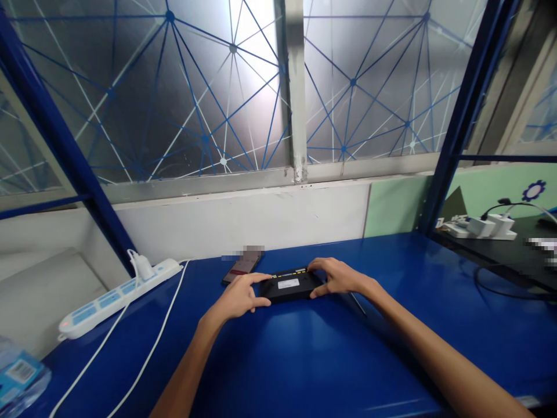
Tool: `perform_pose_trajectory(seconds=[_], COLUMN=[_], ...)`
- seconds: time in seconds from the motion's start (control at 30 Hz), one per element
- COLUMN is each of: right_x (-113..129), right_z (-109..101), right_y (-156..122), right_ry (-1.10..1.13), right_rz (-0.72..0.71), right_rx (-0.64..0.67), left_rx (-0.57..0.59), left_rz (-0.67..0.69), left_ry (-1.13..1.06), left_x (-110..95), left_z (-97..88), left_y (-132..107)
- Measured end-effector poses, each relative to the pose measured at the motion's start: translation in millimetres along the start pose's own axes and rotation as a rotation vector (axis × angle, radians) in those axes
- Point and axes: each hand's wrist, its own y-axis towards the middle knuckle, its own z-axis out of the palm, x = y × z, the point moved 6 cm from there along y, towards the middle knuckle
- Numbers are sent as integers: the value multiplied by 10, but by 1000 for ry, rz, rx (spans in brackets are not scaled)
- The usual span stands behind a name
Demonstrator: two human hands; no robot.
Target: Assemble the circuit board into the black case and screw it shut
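Observation:
A flat black box-shaped device (273, 290) with a white label and a row of yellow marks along its far edge lies on the blue table (278, 360). At its left end, my left hand (238, 296) grips it, thumb on the near side and fingers toward the far side. My right hand (333, 277) holds the opposite end the same way. Beyond my left hand lies a dark phone (242, 265) with its screen lit. A thin dark rod (358, 305), partly hidden under my right wrist, rests on the tabletop; its kind is unclear.
A white power strip (122, 296) with a plug and white cables runs along the left edge. A plastic bottle (20, 374) is at the lower left. Blue posts and a frosted window rise behind. Another power strip (483, 227) stands on a black surface at right.

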Motion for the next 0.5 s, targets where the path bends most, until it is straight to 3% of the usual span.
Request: perform_pose_trajectory(seconds=[0.5], right_x=[89], right_z=[-20], right_y=[-55], right_ry=[-26], right_rz=[3], right_rx=[19], left_rx=[120], left_rz=[-36], left_ry=[-92], left_x=[44], left_z=[-1], left_y=[-44])
